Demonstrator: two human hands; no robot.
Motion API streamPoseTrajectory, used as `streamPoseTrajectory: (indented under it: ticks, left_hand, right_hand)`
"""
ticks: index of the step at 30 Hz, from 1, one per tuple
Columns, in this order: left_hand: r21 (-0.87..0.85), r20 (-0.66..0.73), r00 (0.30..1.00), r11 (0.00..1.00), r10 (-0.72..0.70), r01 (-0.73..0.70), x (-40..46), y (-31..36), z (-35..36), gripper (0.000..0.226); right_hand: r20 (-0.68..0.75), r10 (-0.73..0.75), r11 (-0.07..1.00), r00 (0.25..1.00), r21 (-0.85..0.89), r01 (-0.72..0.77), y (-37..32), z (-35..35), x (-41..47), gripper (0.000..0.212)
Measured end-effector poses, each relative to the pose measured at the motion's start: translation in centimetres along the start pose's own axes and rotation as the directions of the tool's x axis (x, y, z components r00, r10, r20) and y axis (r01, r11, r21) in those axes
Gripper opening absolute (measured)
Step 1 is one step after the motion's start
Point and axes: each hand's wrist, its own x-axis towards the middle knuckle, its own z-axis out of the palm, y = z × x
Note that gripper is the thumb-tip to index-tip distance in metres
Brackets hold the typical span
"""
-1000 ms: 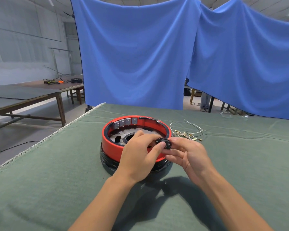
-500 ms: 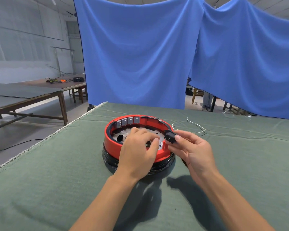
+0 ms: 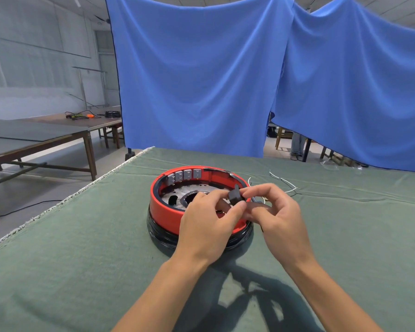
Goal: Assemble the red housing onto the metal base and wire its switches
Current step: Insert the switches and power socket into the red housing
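We hold a small black switch (image 3: 235, 197) just above the near-right part of the red housing (image 3: 163, 207), which already sits on the dark base (image 3: 158, 232) in the middle of the green-covered desk (image 3: 70, 248). As we judge it, the step in hand is seating this switch into the housing wall. To do it well we should turn the switch until its body lines up squarely with the opening, keep its terminals facing the inside of the ring, and press evenly so it snaps in without tilting. The opening itself is hidden behind our fingers, so we cannot tell how close the fit is.

Our left hand (image 3: 206, 226) hangs over the near rim, fingers curled, the thumb and forefinger pinching the switch from the near side. Our right hand (image 3: 277, 216) is also narrowly closed, its fingertips meeting the switch from the right; the lower fingers are curled, and something dark shows beneath them that we cannot make out.

A row of grey switches (image 3: 183, 174) lines the far-left inner wall. Loose wires (image 3: 283, 182) lie on the desk beyond the housing, toward the far right edge.
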Motion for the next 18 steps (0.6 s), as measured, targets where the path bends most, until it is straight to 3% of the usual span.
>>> streamPoseTrajectory:
  ticks: [8, 13, 18]
  left_hand:
    - [-0.303, 0.041, 0.998, 0.951, -0.053, 0.063, 0.48, 0.09, -0.23, 0.020]
    - [-0.318, 0.045, 0.999, 0.948, -0.011, 0.025, 0.39, 0.03, -0.17, 0.028]
    - [-0.190, 0.101, 0.994, 0.982, 0.042, -0.022, 0.36, -0.57, 0.12, 0.049]
  right_hand:
    - [-0.048, -0.024, 0.998, 0.999, 0.051, 0.026, -0.01, 0.24, -0.14, 0.028]
    - [0.037, 0.135, 0.986, 0.990, 0.094, -0.137, 0.02, 0.39, 0.05, 0.012]
    - [0.080, 0.141, 0.986, 0.987, 0.073, -0.147, 0.33, 0.58, 0.08, 0.014]
